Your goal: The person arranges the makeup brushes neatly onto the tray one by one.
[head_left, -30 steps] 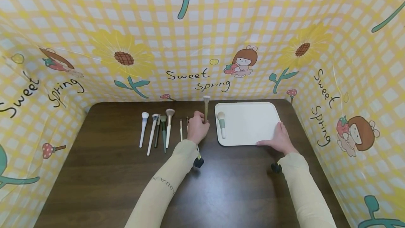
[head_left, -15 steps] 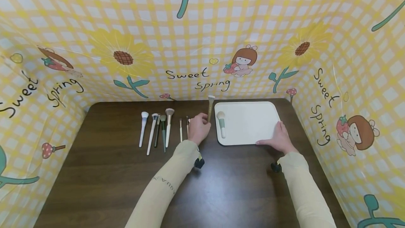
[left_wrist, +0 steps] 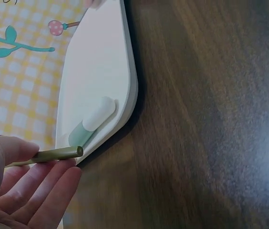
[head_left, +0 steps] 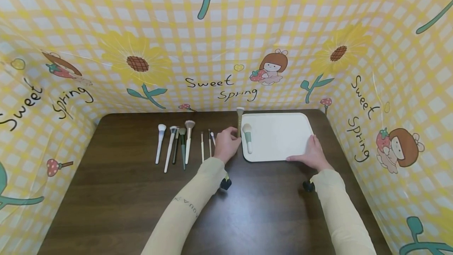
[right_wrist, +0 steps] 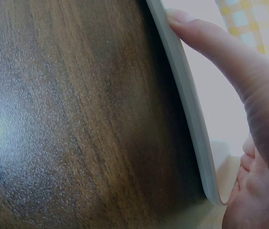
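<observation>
My left hand (head_left: 227, 143) pinches a makeup brush with an olive-gold handle (left_wrist: 60, 153) between thumb and fingers. That brush (head_left: 240, 118) stands roughly upright in the head view, bristles at the top, at the left edge of a white rectangular tray (head_left: 279, 137). Inside the tray, along its left side, lies a makeup brush with a pale green and white handle (head_left: 249, 141). My right hand (head_left: 314, 155) holds the tray's near right corner, its thumb (right_wrist: 211, 40) over the near rim and its fingers along the right side.
Left of the tray, a row of several makeup brushes (head_left: 182, 148) lies on the dark wooden table (head_left: 116, 192). A few thin brushes (head_left: 203, 145) lie just beside my left hand. A yellow checked cloth (head_left: 219, 46) encloses the table's back and sides.
My left hand has moved right with the olive-gold makeup brush, from beside the thin brushes to the tray's left edge. My right hand and the tray have stayed put.
</observation>
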`<state>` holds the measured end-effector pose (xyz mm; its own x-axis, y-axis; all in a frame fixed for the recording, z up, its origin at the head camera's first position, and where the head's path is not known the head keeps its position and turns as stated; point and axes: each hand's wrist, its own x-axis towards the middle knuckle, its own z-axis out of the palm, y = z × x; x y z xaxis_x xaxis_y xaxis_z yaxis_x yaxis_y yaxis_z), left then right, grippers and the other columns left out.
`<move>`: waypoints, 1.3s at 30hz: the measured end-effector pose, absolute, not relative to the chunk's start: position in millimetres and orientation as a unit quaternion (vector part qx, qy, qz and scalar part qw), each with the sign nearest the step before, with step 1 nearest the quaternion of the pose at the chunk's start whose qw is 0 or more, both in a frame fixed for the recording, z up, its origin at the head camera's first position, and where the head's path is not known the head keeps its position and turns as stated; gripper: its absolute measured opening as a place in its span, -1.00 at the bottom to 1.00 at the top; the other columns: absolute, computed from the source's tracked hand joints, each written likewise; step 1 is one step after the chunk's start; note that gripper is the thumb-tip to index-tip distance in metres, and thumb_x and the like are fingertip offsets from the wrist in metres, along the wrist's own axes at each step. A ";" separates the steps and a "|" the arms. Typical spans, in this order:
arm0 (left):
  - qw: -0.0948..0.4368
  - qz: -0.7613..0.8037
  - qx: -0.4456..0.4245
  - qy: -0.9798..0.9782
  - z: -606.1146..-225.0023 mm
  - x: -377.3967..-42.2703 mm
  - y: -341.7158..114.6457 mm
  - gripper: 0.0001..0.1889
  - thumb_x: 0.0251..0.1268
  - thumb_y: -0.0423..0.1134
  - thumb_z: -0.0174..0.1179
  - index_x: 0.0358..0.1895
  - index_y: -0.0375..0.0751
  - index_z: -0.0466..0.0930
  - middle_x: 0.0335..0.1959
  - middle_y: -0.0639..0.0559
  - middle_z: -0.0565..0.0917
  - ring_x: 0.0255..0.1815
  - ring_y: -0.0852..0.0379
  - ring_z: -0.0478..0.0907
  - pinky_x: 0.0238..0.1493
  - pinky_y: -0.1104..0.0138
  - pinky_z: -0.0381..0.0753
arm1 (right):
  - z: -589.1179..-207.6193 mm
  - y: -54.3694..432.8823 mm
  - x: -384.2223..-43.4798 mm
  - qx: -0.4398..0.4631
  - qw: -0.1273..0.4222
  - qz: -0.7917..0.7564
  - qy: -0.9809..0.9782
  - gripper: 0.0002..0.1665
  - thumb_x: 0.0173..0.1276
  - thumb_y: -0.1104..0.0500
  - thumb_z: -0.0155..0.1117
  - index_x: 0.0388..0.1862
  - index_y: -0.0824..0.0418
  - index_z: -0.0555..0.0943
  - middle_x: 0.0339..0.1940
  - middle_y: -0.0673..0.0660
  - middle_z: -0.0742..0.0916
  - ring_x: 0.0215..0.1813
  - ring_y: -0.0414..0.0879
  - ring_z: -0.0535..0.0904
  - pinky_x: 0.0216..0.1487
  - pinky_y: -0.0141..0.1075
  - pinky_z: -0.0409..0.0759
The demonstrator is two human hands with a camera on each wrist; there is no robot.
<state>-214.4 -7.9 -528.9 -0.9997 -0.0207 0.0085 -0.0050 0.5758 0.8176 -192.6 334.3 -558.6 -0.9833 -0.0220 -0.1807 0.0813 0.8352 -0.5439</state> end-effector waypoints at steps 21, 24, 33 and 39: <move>-0.013 -0.480 0.009 -0.877 -524.0 -208.7 9.5 -0.56 0.15 -0.47 0.37 0.15 -0.26 0.65 -0.37 -0.02 0.76 -0.31 0.03 0.68 -0.21 0.18 0.64 | -561.8 335.9 -193.4 0.017 0.093 -0.289 0.953 0.80 -0.13 -0.36 0.67 0.53 0.63 -0.31 0.56 0.63 -0.17 0.57 0.49 -0.26 0.51 0.22 -0.09; -0.008 -0.488 0.000 -0.873 -527.5 -208.7 12.7 -0.56 0.14 -0.48 0.36 0.15 -0.29 0.64 -0.36 -0.04 0.77 -0.32 0.05 0.69 -0.24 0.20 0.65 | -563.2 336.4 -193.4 0.018 0.094 -0.290 0.952 0.80 -0.13 -0.36 0.67 0.53 0.63 -0.32 0.56 0.63 -0.18 0.58 0.48 -0.27 0.51 0.22 -0.10; -0.009 -0.494 -0.007 -0.870 -534.7 -205.3 26.5 -0.54 0.06 -0.49 0.36 0.12 -0.35 0.66 -0.39 -0.01 0.76 -0.36 0.12 0.69 -0.23 0.25 0.65 | -565.0 338.0 -193.0 0.018 0.093 -0.286 0.954 0.83 -0.14 -0.38 0.66 0.54 0.60 -0.35 0.57 0.61 -0.19 0.58 0.47 -0.28 0.52 0.21 -0.10; -0.013 -0.498 -0.002 -0.867 -536.2 -203.6 35.8 -0.55 0.05 -0.46 0.38 0.11 -0.33 0.69 -0.42 0.02 0.76 -0.33 0.09 0.69 -0.22 0.27 0.65 | -563.9 338.0 -193.0 0.017 0.089 -0.287 0.954 0.82 -0.14 -0.37 0.67 0.54 0.61 -0.34 0.57 0.61 -0.17 0.58 0.47 -0.27 0.51 0.21 -0.10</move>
<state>-203.6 35.8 -536.2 -0.9996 0.0172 -0.0212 -0.0096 0.5046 0.8633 -193.0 338.0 -563.9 -0.9834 -0.0192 -0.1802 0.0833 0.8351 -0.5437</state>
